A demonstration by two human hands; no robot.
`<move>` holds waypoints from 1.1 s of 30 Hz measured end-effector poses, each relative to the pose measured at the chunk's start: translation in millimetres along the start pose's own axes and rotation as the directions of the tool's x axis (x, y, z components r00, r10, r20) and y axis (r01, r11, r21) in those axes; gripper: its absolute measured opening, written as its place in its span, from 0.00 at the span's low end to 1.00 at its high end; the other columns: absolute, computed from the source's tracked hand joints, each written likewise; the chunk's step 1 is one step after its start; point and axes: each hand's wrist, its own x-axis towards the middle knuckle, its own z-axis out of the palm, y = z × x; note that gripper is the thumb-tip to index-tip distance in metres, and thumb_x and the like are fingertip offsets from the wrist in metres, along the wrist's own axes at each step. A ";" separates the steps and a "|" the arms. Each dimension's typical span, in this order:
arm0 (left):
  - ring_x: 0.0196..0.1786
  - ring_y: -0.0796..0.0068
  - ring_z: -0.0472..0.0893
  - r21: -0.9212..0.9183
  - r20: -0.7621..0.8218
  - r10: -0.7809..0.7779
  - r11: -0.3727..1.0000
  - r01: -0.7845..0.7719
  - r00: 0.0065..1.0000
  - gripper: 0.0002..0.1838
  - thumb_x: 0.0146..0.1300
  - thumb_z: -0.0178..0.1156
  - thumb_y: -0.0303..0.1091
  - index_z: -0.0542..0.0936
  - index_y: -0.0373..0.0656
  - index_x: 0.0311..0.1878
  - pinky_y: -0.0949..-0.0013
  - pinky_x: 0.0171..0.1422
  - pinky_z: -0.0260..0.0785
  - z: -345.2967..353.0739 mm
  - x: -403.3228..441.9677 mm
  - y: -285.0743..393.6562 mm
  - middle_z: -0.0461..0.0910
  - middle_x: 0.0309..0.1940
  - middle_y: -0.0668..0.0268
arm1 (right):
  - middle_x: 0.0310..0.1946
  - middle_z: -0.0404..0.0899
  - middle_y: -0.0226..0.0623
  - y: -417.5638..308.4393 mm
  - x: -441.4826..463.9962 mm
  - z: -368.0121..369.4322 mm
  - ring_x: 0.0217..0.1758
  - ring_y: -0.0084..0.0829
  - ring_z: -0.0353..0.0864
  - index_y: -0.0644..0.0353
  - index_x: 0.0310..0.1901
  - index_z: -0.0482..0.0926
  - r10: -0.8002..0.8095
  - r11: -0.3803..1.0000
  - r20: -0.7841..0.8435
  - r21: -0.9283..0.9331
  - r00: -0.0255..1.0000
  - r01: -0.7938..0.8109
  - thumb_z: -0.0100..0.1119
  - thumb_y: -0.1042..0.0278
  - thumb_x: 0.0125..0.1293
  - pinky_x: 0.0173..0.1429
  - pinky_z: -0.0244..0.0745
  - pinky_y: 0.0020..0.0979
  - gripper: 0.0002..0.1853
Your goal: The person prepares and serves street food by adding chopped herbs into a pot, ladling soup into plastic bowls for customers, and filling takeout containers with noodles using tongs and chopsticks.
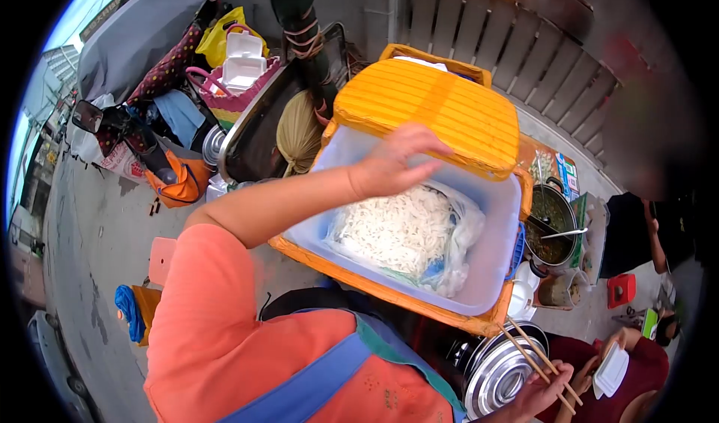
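My left hand point(404, 159) is raised over a translucent plastic tub point(499, 254), its fingers stretched out and apart with nothing in them. It overlaps the front of an orange-yellow lid point(419, 112); whether it touches the lid I cannot tell. The lid lies tilted across the tub's far side. Inside the tub, flat white noodles point(397, 228) fill an open clear plastic bag point(466, 236). An orange box point(359, 279) surrounds the tub. At lower right, my right hand point(543, 389) is closed around a pair of long wooden chopsticks point(533, 359), above a round metal pot lid point(498, 378).
Right of the box stands a black-handled pot point(550, 232) of dark green food with a utensil in it. Another person's hand holds a white foam container point(611, 370) at lower right. A woven bag point(232, 102) with foam containers and a bundled straw-coloured broom point(299, 134) stand left.
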 end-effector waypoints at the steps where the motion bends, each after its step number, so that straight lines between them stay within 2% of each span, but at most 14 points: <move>1: 0.43 0.62 0.75 0.187 -0.039 -0.069 0.979 0.075 0.997 0.11 0.53 0.61 0.27 0.79 0.41 0.42 0.66 0.50 0.66 -45.0 -8.4 -25.8 0.77 0.36 0.61 | 0.29 0.66 0.32 11.0 4.8 26.6 0.24 0.17 0.67 0.59 0.39 0.66 -0.020 0.995 0.049 -0.092 0.999 0.025 0.43 0.61 0.71 0.20 0.66 0.16 0.10; 5: 0.42 0.58 0.74 0.718 0.017 -0.159 0.689 0.099 0.987 0.08 0.54 0.57 0.33 0.79 0.44 0.37 0.62 0.50 0.66 -210.5 -55.6 -167.7 0.77 0.34 0.60 | 0.25 0.72 0.36 72.8 10.5 106.9 0.20 0.25 0.74 0.62 0.37 0.69 0.153 0.905 0.114 -0.416 0.982 -0.093 0.44 0.63 0.70 0.24 0.74 0.23 0.10; 8: 0.47 0.56 0.75 0.831 0.030 -0.429 0.513 0.216 0.903 0.13 0.53 0.55 0.29 0.78 0.42 0.43 0.59 0.54 0.67 -286.1 -83.2 -250.6 0.77 0.41 0.59 | 0.25 0.74 0.38 120.1 10.6 185.5 0.23 0.28 0.78 0.64 0.36 0.70 0.311 0.809 0.206 -0.570 0.928 -0.144 0.44 0.62 0.70 0.29 0.77 0.26 0.12; 9: 0.51 0.55 0.74 0.842 0.038 -0.372 0.512 0.171 0.927 0.16 0.52 0.55 0.26 0.77 0.42 0.47 0.59 0.57 0.66 -302.2 -91.2 -283.2 0.76 0.46 0.58 | 0.25 0.76 0.38 144.2 13.2 206.9 0.25 0.28 0.78 0.65 0.36 0.72 0.414 0.762 0.177 -0.604 0.893 -0.234 0.44 0.62 0.70 0.30 0.77 0.26 0.14; 11: 0.57 0.56 0.71 0.882 0.031 -0.336 0.452 0.133 0.941 0.21 0.50 0.57 0.25 0.74 0.42 0.51 0.60 0.59 0.66 -320.8 -106.6 -339.1 0.73 0.52 0.58 | 0.26 0.77 0.37 201.3 18.6 235.3 0.29 0.25 0.77 0.65 0.36 0.74 0.535 0.744 0.473 -0.656 0.700 -0.125 0.50 0.67 0.66 0.34 0.73 0.25 0.09; 12: 0.58 0.58 0.70 0.912 0.043 -0.449 0.383 0.149 0.892 0.24 0.51 0.57 0.26 0.72 0.44 0.55 0.58 0.60 0.64 -324.1 -109.9 -356.1 0.72 0.54 0.58 | 0.26 0.77 0.35 202.5 13.4 274.4 0.29 0.24 0.77 0.62 0.35 0.75 0.599 0.542 0.506 -0.826 0.620 0.151 0.54 0.69 0.63 0.34 0.71 0.25 0.06; 14: 0.56 0.57 0.72 0.939 0.106 -0.631 0.317 0.131 0.768 0.27 0.52 0.59 0.29 0.70 0.46 0.58 0.50 0.59 0.63 -326.1 -114.9 -372.9 0.72 0.52 0.59 | 0.29 0.77 0.36 245.7 6.3 299.7 0.32 0.32 0.78 0.57 0.35 0.76 0.625 0.571 0.707 -0.703 0.331 0.424 0.56 0.67 0.61 0.38 0.73 0.29 0.05; 16: 0.53 0.57 0.74 0.902 0.154 -0.631 0.404 0.152 0.761 0.26 0.51 0.60 0.28 0.71 0.43 0.57 0.61 0.56 0.67 -329.5 -115.3 -378.2 0.72 0.51 0.56 | 0.32 0.77 0.36 276.3 19.4 310.0 0.36 0.34 0.78 0.53 0.34 0.77 0.604 0.571 0.796 -0.473 0.048 0.671 0.57 0.66 0.61 0.41 0.74 0.29 0.03; 17: 0.52 0.57 0.74 0.905 0.167 -0.539 0.415 0.088 0.825 0.26 0.51 0.59 0.27 0.71 0.42 0.57 0.62 0.56 0.67 -331.0 -119.4 -375.7 0.72 0.50 0.56 | 0.32 0.78 0.36 292.1 32.3 308.1 0.36 0.36 0.78 0.53 0.35 0.77 0.561 0.657 0.815 -0.545 0.145 0.520 0.57 0.67 0.61 0.42 0.75 0.29 0.03; 24: 0.46 0.58 0.74 0.942 0.204 -0.385 0.326 -0.074 0.900 0.25 0.54 0.55 0.26 0.70 0.39 0.59 0.62 0.54 0.68 -339.5 -148.6 -360.7 0.73 0.51 0.55 | 0.34 0.79 0.38 277.1 79.8 315.5 0.37 0.43 0.77 0.56 0.35 0.77 0.473 0.122 0.722 -0.621 0.505 0.774 0.54 0.65 0.60 0.41 0.74 0.36 0.05; 26: 0.47 0.58 0.74 0.955 0.204 -0.452 0.288 -0.074 0.868 0.24 0.56 0.51 0.25 0.71 0.41 0.59 0.62 0.54 0.68 -337.3 -141.7 -341.8 0.75 0.49 0.57 | 0.34 0.78 0.38 264.5 47.3 319.2 0.36 0.42 0.77 0.55 0.35 0.76 0.491 0.311 0.727 -0.661 0.480 0.683 0.53 0.64 0.61 0.43 0.73 0.37 0.06; 27: 0.46 0.58 0.75 0.945 0.226 -0.418 0.312 -0.095 0.880 0.23 0.57 0.50 0.25 0.72 0.42 0.58 0.62 0.53 0.68 -338.3 -141.3 -341.2 0.76 0.48 0.58 | 0.33 0.78 0.37 250.7 30.9 327.3 0.36 0.41 0.77 0.54 0.34 0.76 0.724 0.324 0.551 -0.803 0.416 0.500 0.53 0.62 0.62 0.44 0.73 0.37 0.06; 28: 0.46 0.58 0.75 0.935 0.248 -0.380 0.333 -0.118 0.891 0.22 0.58 0.49 0.24 0.73 0.43 0.57 0.63 0.53 0.69 -339.7 -138.9 -342.1 0.78 0.47 0.59 | 0.36 0.79 0.35 256.1 28.3 313.1 0.38 0.40 0.78 0.53 0.34 0.76 0.788 0.354 0.559 -0.755 0.258 0.552 0.52 0.60 0.62 0.45 0.73 0.37 0.07; 33: 0.45 0.62 0.76 0.927 0.303 -0.285 0.310 -0.212 0.909 0.17 0.59 0.50 0.24 0.77 0.44 0.51 0.64 0.50 0.69 -389.2 -123.5 -341.4 0.79 0.46 0.63 | 0.38 0.78 0.35 281.7 69.0 284.9 0.39 0.41 0.78 0.53 0.36 0.77 0.683 0.140 0.666 -0.524 0.301 0.840 0.50 0.63 0.63 0.44 0.74 0.36 0.07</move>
